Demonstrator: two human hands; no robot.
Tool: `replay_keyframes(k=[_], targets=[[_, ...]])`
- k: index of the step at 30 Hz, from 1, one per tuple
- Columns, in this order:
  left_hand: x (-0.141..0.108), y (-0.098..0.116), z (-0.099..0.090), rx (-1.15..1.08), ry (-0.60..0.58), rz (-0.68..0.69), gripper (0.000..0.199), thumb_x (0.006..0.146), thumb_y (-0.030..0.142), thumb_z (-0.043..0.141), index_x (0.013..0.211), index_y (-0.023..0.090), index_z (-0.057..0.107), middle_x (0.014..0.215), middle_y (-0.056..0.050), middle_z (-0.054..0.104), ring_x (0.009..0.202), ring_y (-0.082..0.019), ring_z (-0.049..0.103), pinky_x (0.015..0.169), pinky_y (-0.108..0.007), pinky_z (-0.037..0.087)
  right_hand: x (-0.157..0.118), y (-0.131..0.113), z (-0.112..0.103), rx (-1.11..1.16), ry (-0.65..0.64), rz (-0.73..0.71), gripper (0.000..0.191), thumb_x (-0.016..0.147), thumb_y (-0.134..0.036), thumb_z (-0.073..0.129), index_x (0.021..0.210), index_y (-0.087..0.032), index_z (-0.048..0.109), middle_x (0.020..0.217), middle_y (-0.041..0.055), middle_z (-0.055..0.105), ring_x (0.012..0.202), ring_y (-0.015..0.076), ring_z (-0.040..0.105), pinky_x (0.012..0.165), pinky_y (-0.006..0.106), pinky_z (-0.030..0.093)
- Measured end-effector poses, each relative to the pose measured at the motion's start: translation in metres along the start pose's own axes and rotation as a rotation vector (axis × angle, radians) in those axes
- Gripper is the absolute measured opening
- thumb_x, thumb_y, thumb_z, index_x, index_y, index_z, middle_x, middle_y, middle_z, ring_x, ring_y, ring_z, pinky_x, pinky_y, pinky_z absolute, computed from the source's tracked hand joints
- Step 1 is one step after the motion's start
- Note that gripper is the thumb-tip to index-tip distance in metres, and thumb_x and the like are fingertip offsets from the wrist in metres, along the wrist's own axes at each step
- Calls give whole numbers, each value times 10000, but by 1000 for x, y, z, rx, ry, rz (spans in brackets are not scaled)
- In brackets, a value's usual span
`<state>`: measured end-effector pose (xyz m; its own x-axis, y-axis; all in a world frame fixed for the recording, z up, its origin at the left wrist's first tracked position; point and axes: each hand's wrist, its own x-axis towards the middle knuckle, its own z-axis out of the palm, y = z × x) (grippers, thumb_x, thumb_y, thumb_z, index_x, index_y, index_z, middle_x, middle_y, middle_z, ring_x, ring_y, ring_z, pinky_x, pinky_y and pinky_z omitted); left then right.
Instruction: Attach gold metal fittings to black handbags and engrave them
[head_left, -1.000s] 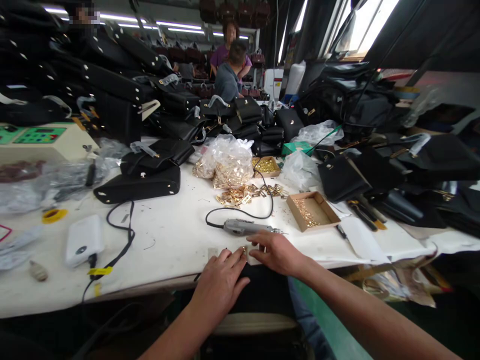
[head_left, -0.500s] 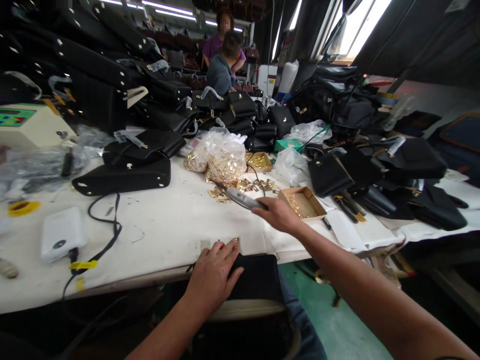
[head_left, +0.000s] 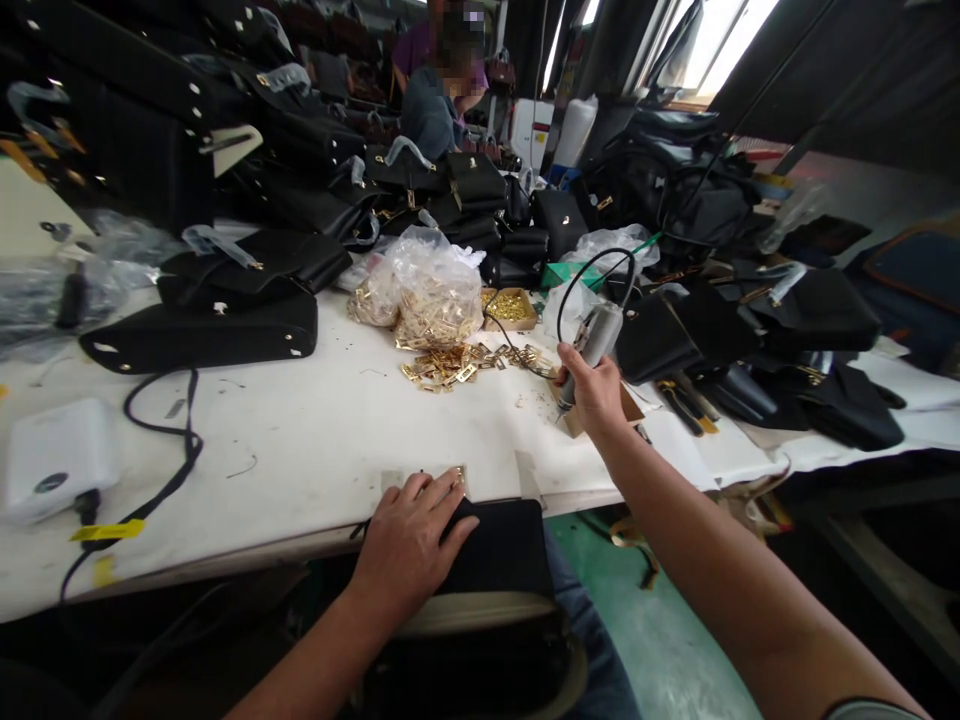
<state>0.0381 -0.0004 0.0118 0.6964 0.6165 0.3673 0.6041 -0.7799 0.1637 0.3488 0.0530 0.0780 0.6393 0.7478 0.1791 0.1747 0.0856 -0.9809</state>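
Observation:
My right hand [head_left: 594,388] is wrapped round a grey electric screwdriver [head_left: 602,335], its tip pointing down over a cardboard box [head_left: 634,408] of small gold pieces. A black cable loops up from the tool's top. My left hand [head_left: 416,525] lies with fingers spread on the flap of a black bag [head_left: 499,545] at the table's front edge. A small gold fitting [head_left: 459,478] shows at its fingertips. Loose gold fittings [head_left: 442,368] are heaped in mid-table, before a clear plastic bag [head_left: 439,290] full of more.
Black handbags [head_left: 217,310] are piled at the left, back and right. A white power bank [head_left: 60,455] with a cable lies at the left. Pliers [head_left: 684,408] rest at the right. Another box [head_left: 512,308] holds gold parts. Two people are at the back.
My right hand has moved right and turned the screwdriver from nearly level to tip down, over the cardboard box. My left hand stays on the black bag. The view has shifted slightly.

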Motion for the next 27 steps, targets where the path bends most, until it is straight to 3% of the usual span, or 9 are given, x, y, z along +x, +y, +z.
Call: replay_keyframes(k=[4,8,27], targets=[[2,-1,4,-16,17,-7,265,991,339,609,1198,217,720,1359,-58,696,1085,-306,614,814,-458,529,0,1,2,-35,-4,-28,436,750,-576,805,718,-192,602,558,17,648,469,137,543,448,256,425],[3,-2,8,-48,33,-9,242,1002,311,594,1193,230,718,1340,-54,704,1066,-287,616,817,-435,524,4,4,5,-52,52,-70,435,740,-566,814,664,-215,569,526,-7,604,461,142,533,440,261,435],[4,0,8,-65,39,-30,224,999,304,596,1175,229,711,1326,-42,709,1054,-281,614,816,-446,520,5,19,7,-41,112,-96,434,761,-588,799,680,-228,571,523,-25,584,458,147,531,442,272,451]])
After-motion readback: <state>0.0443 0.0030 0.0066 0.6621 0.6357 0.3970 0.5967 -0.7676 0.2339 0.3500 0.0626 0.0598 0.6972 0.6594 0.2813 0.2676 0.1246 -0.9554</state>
